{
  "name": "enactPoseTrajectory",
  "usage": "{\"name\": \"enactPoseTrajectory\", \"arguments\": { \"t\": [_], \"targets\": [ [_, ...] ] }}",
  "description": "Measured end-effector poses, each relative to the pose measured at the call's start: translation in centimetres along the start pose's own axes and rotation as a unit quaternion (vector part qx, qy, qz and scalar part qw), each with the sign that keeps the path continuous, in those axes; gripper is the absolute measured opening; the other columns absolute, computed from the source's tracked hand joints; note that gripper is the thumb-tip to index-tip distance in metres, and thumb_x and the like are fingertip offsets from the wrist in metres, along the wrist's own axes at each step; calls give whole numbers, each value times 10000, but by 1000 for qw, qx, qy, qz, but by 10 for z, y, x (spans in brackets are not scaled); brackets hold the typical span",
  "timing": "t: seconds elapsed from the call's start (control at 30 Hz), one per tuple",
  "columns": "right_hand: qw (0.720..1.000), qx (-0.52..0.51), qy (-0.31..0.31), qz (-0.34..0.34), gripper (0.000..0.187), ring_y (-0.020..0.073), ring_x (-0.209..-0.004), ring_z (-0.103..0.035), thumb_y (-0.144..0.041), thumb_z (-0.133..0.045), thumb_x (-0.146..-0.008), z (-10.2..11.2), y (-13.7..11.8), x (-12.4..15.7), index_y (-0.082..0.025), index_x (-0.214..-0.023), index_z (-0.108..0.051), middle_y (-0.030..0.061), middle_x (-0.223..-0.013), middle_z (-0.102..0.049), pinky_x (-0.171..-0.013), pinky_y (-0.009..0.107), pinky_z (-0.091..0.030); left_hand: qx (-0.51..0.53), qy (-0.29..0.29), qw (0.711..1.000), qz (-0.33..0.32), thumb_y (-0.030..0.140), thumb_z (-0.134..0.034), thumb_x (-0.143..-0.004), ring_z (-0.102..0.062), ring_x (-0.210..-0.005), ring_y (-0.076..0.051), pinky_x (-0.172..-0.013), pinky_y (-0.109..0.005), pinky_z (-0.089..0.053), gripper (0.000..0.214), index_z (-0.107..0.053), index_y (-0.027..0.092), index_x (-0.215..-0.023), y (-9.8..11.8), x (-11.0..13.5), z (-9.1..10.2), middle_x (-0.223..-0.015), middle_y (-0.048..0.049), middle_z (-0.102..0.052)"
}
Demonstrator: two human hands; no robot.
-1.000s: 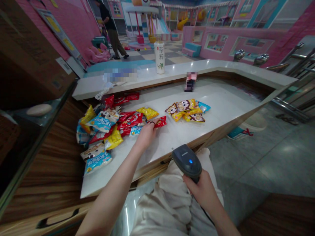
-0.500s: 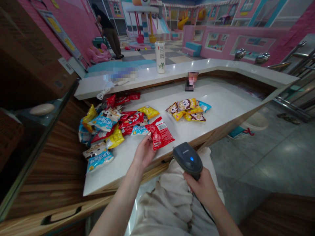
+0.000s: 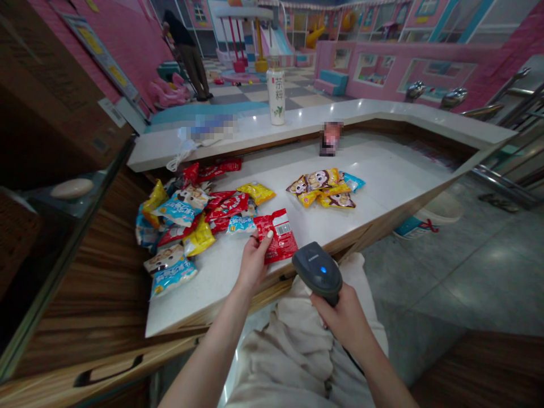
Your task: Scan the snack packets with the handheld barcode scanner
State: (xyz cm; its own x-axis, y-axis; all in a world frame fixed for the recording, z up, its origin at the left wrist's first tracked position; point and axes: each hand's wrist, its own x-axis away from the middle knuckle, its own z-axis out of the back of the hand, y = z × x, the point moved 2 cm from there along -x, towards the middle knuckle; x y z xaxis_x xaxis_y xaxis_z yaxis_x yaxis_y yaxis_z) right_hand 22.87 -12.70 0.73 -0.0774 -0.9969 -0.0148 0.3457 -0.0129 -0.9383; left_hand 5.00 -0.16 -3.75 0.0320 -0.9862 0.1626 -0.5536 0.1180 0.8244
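A red snack bag (image 3: 280,241) is pinched at its left edge by my left hand (image 3: 254,258), thumb on top. Its white barcode label faces up. My right hand (image 3: 342,317) is wrapped around the handle of a dark grey barcode scanner (image 3: 317,269) with a lit blue light. The scanner's head is close to the bag's lower right corner; whether they touch I cannot tell. Left of my left hand lies a heap of red, yellow and blue snack bags (image 3: 182,207). Farther right on the counter is a smaller group of yellow and blue bags (image 3: 323,186).
The white counter (image 3: 382,170) has a raised ledge (image 3: 310,116) bearing a white bottle (image 3: 276,96). A blurred small item (image 3: 331,139) stands below it. A white bucket (image 3: 433,218) is on the floor at right. A person (image 3: 187,54) stands in the play area behind.
The red bag has turned more upright and shifted slightly toward me, and my left thumb now lies over it. The scanner has moved a little left, closer to the bag.
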Motion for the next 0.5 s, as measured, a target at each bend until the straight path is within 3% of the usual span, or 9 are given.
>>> {"name": "enactPoseTrajectory", "arguments": {
  "t": [0.5],
  "targets": [
    [1000, 17, -9, 10, 196, 217, -614, -672, -254, -625, -824, -4, -11, -2, -158, -969, -717, 5, -575, -683, -493, 227, -459, -32, -29, 999, -29, 368, -805, -748, -716, -993, -214, -926, -373, -548, 406, -645, 194, -1079, -2, 3, 0, -1084, -65, -741]
  ]
}}
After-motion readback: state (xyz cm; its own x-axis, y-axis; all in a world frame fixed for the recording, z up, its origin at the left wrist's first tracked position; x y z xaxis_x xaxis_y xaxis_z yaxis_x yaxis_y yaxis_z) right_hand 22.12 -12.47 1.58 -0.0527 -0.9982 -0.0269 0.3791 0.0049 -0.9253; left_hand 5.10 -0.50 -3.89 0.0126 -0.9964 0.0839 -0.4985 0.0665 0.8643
